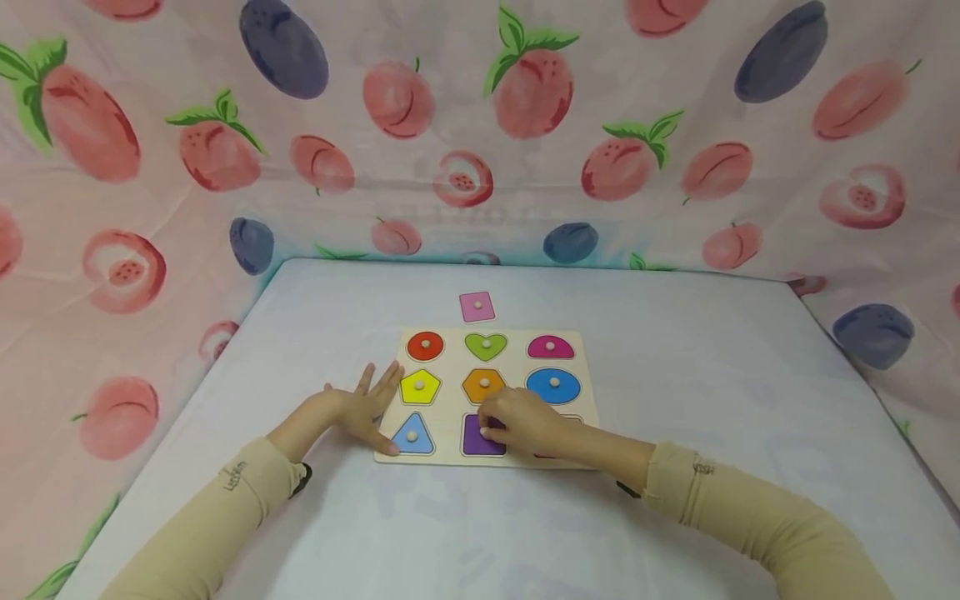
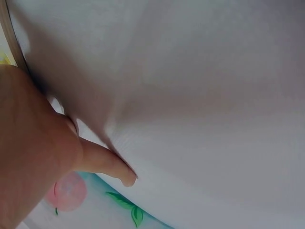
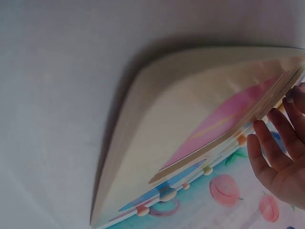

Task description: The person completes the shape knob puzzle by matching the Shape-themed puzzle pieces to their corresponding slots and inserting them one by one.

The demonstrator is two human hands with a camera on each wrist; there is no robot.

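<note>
A wooden peg puzzle board (image 1: 450, 425) lies flat on the table, with coloured shapes on small round knobs. My right hand (image 1: 525, 417) pinches the purple square piece (image 1: 474, 442) at its middle, where the fingers hide the knob. With fingers spread, my left hand (image 1: 363, 412) rests at the board's left edge, its thumb by the light blue triangle (image 1: 422, 440). Beyond the back edge lies a loose pink four-sided piece (image 1: 477, 307) with a knob. The right forearm partly covers the front right shape, which appears as a pink recess (image 3: 209, 129) in the right wrist view.
Other pieces sit in the board: a red circle (image 1: 425, 346), green heart (image 1: 486, 346), magenta half circle (image 1: 551, 348), yellow pentagon (image 1: 420, 387), orange hexagon (image 1: 480, 387) and blue oval (image 1: 553, 386). A fruit-print cloth (image 1: 420, 33) hangs behind the white table (image 1: 712, 358).
</note>
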